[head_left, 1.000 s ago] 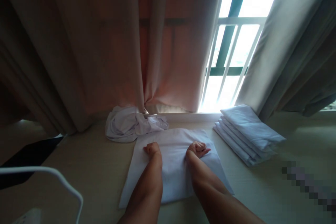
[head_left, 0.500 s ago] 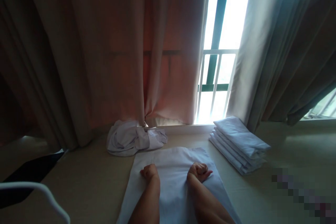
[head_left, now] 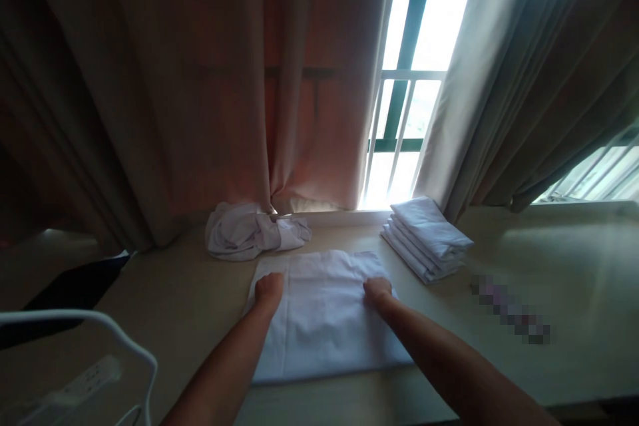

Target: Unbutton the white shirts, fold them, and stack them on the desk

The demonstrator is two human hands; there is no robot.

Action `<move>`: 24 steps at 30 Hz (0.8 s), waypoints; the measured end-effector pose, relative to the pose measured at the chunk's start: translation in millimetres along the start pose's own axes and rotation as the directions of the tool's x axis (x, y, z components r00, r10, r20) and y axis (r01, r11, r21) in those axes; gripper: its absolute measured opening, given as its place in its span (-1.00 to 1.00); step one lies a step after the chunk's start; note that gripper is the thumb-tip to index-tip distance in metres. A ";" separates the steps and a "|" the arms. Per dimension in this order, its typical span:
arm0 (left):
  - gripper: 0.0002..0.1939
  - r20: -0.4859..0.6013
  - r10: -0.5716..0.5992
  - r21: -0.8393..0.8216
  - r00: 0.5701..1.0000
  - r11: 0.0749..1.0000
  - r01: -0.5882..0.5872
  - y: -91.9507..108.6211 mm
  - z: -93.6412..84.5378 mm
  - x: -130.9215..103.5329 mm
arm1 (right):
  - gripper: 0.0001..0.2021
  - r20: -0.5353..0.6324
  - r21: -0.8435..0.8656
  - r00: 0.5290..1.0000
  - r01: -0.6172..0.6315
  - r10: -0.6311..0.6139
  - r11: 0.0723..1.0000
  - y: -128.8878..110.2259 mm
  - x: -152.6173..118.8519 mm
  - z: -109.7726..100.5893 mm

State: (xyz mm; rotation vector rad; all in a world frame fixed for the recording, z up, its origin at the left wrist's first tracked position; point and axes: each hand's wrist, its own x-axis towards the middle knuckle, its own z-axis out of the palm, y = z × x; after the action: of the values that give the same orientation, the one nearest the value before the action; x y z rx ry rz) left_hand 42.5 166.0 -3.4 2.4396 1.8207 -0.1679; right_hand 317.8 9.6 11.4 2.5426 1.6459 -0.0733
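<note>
A white cloth lies flat in front of me, with a long seam or fold line along its left side and soft wrinkles across it. On its left part rests my left hand, closed in a fist that appears to grip the fabric. Near the right edge, my right hand is also closed on the cloth. The fingertips of both hands are hidden from view. Behind the cloth at left sits a crumpled white cloth bundle. To the right stands a stack of folded white cloths.
Brown curtains hang behind the pale surface, parted at a bright window with white railings. A dark flat item and a white cable are at left. A blurred-out item lies at right.
My view has shifted, and the cloth's near edge and its left seam now show. Both fists stay on the cloth, but my forearms spread wider apart.
</note>
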 end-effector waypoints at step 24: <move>-0.50 -0.308 0.146 -0.326 0.940 0.912 -0.248 -31.7 100.6 -249.7 | -0.33 -0.074 0.186 0.977 0.212 -0.202 0.959 57.5 -196.1 105.1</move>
State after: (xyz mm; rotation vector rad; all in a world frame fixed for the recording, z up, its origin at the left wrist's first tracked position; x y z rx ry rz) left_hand -61.7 -76.0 -67.5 2.4448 1.5037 0.5057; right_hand 291.9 -204.1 -69.3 2.5150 2.0143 -0.1920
